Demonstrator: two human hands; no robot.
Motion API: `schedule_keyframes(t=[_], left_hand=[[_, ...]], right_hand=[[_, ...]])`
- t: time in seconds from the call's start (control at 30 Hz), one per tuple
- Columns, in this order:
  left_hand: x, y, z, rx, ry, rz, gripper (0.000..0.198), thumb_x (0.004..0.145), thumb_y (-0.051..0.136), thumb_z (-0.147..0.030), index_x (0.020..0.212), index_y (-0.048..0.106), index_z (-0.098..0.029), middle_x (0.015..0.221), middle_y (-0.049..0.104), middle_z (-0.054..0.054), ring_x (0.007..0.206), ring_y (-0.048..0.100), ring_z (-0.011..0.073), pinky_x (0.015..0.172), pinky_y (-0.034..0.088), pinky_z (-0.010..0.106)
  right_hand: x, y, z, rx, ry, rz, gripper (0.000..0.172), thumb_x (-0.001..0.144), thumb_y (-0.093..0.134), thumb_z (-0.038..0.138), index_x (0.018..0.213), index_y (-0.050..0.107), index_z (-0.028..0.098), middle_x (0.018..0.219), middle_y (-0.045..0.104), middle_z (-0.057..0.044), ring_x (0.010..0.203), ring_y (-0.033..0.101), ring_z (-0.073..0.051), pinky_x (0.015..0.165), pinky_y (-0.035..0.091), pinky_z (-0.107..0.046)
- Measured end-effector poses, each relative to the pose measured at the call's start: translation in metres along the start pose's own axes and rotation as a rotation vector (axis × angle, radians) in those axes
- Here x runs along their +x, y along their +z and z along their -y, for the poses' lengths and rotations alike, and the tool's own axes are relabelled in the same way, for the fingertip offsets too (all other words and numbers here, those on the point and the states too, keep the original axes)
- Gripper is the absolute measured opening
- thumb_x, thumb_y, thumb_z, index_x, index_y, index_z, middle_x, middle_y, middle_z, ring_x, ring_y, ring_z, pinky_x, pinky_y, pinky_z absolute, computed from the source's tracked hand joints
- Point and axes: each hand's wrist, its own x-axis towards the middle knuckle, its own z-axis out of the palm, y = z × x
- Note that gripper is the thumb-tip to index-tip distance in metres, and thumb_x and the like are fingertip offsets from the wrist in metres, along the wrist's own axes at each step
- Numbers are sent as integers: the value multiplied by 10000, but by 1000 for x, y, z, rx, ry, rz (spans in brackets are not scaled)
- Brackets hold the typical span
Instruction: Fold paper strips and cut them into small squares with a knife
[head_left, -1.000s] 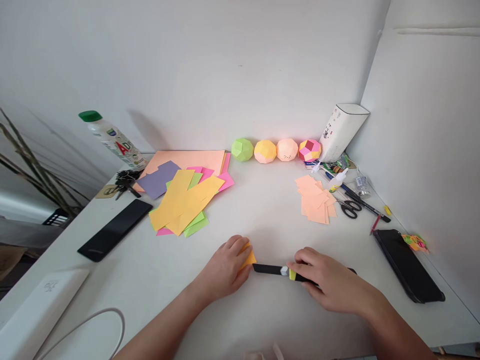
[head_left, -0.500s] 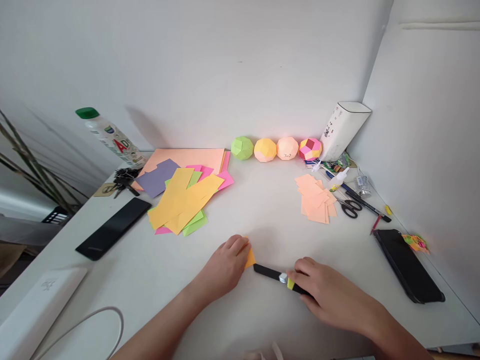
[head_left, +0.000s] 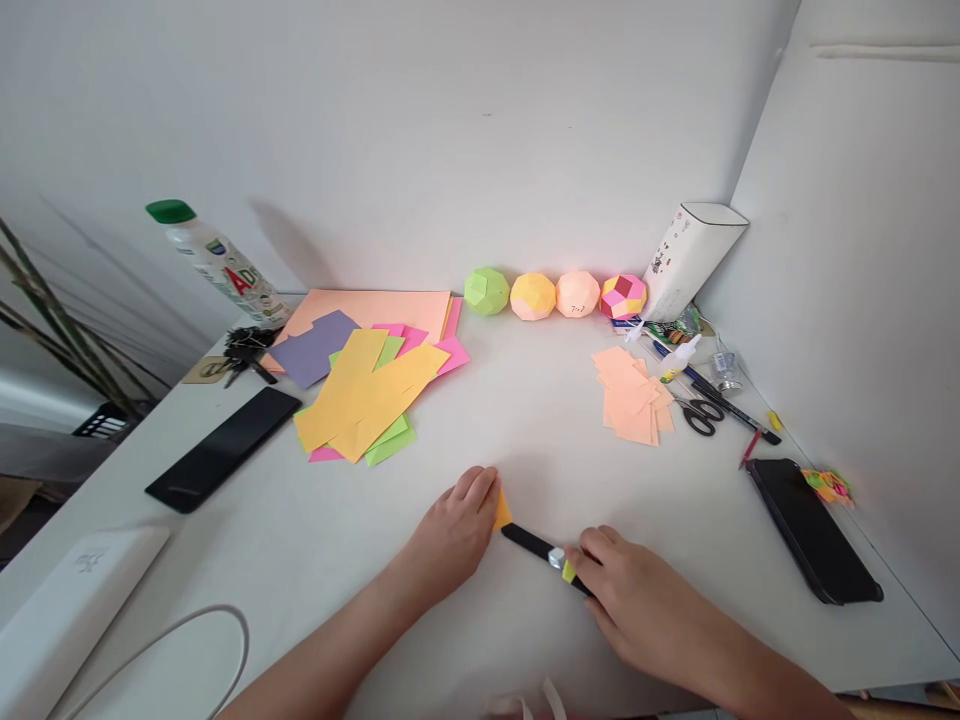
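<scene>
My left hand (head_left: pixel 459 525) lies at the front middle of the table, its fingers closed over a small orange piece of paper (head_left: pixel 502 512). Only the paper's right edge shows; the rest is under the hand. To the right, my right hand (head_left: pixel 626 590) grips what looks like a black utility knife (head_left: pixel 529 541) with a silver and yellow collar. The knife slants up and left, and its black tip meets the lower corner of the orange paper. Part of its handle is hidden in my palm.
Coloured paper sheets (head_left: pixel 367 390) lie back left. Paper polyhedra (head_left: pixel 533 297) line the wall. Peach paper pieces (head_left: pixel 630 395), scissors (head_left: pixel 701 415) and a glue bottle (head_left: pixel 679 358) lie right. Phones (head_left: pixel 814 530) (head_left: pixel 225 448) flank both sides; a white bottle (head_left: pixel 225 270) stands left.
My right hand has moved slightly left and down with the knife, whose tip has shifted left along the orange paper's corner. The left hand stays on the paper; the view has tilted slightly.
</scene>
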Motion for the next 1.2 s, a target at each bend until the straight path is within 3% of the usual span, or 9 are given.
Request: schedule_keyframes(t=[0.47,0.77,0.93,1.2], left_hand=[[-2,1,0,-39,-3,22,613,760,329,0,1359,290,-130,1266,478,166,1209,444,282,836,528,389],[-1,-8,-3,-26,-48,66,535,752,342,3,1258,375,-165,1210,466,150,1165,453,275,701,553,326],[0,-10,-2,-29,-27,95,487,768,345,-1,1236,375,-130,1209,465,161,1155,453,283,739,552,358],[0,-9,-1,-55,8,36,212,795,370,-3,896,456,-168,1222,476,161,1194,439,306,733,558,372]], right_hand=[[12,3,16,-180,25,29,522,651,512,-37,1156,553,88,980,562,-122,814,532,-229,533,426,-286],[9,-2,10,-173,50,18,504,682,474,-45,1159,551,99,974,571,-117,817,540,-223,562,445,-296],[16,0,11,-211,29,-4,583,658,482,-45,1228,514,73,1004,565,-127,837,534,-228,550,451,-294],[21,0,5,-193,26,-22,575,710,481,-30,1278,495,64,1015,564,-133,864,531,-238,584,475,-313]])
